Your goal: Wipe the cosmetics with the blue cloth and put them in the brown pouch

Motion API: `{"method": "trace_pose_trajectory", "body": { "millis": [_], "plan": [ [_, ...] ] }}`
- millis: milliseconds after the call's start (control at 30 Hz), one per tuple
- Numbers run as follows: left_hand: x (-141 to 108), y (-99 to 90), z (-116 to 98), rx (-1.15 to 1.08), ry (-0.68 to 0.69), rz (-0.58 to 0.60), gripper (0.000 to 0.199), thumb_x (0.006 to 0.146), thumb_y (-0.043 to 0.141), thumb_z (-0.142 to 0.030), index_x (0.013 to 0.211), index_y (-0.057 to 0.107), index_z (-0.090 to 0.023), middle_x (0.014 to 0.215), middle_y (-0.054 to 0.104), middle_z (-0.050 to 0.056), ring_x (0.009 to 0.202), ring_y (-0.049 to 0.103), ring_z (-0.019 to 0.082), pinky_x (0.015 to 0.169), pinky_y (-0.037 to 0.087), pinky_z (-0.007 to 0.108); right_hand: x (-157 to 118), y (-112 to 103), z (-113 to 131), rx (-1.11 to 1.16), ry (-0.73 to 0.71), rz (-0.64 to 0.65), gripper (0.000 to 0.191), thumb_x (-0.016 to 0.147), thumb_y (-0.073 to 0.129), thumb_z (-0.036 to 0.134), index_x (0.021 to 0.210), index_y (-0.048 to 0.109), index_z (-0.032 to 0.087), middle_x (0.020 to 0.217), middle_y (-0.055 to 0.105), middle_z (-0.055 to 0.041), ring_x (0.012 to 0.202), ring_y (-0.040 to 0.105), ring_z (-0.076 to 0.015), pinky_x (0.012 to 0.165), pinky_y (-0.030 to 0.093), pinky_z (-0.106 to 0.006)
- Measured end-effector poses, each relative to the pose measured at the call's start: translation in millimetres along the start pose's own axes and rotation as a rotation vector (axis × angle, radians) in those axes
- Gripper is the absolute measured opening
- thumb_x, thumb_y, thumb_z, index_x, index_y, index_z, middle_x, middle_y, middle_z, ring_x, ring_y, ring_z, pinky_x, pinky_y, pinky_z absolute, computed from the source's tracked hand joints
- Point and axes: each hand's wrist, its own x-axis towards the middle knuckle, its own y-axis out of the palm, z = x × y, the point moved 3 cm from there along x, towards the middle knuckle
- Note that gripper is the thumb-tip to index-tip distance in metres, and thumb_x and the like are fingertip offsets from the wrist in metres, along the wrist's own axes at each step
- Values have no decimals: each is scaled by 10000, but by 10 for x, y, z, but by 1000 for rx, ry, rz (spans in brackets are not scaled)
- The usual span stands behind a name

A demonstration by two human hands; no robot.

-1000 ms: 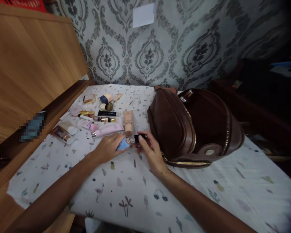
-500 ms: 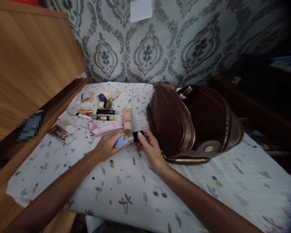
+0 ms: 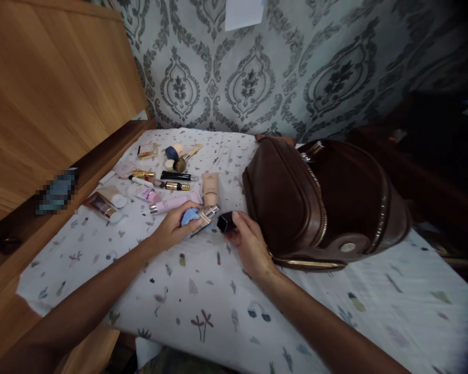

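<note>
My left hand [image 3: 176, 224] is closed around a foundation bottle [image 3: 205, 220] with a silver pump top, tilted up to the right. A light blue sponge or cloth [image 3: 190, 215] is tucked in the same grip. In my right hand [image 3: 251, 240] a black bottle cap [image 3: 226, 222] is pinched, its hollow end facing the pump and a small gap between them. Just beyond the bottle lie a beige tube [image 3: 210, 190] and a pink tube [image 3: 176, 202], the pink one partly behind my left fingers.
A brown leather bag [image 3: 281, 202] stands unzipped on the right, close to my right hand. Several cosmetics lie at the left, among them a black tube [image 3: 176, 176], a makeup brush [image 3: 181, 164] and a brown tube [image 3: 103, 208]. A wooden panel [image 3: 62, 67] rises at the far left.
The black cap has come off the bottle, and my right hand holds it slightly apart to the right. The silver pump is now exposed. The view has shifted a little.
</note>
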Motion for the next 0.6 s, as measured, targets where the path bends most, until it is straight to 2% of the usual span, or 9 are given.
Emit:
{"method": "trace_pose_trajectory", "body": {
  "millis": [133,233,367,600],
  "plan": [
    [6,5,-9,-64,-26,-2,386,922,573,-519,1056,600,-158,867,595,17,761,548,146,703,466,256,-46,-2,74,-453,-306,74,237,892,542,398,957,680,217,948,691,-75,919,626,-262,846,493,-404],
    [-1,45,-24,-92,-37,14,405,929,559,-544,1059,594,-162,885,607,26,775,557,148,725,470,265,-97,17,91,-614,-448,115,240,916,537,333,1065,686,218,1041,711,-93,1050,602,-291,952,469,-456],
    [-20,118,-34,-96,-28,1,453,939,513,-597,1076,575,-170,920,632,48,820,584,166,774,484,290,-131,57,109,-573,-537,160,299,940,579,396,1165,682,228,1188,694,-102,1176,568,-299,1036,438,-479],
    [-43,187,-46,39,62,49,432,985,434,-573,1067,553,-165,850,635,36,743,578,152,720,480,279,-69,51,53,-373,-468,173,236,878,695,459,994,764,265,1059,737,-74,1035,634,-279,958,499,-451]
  ]
}}
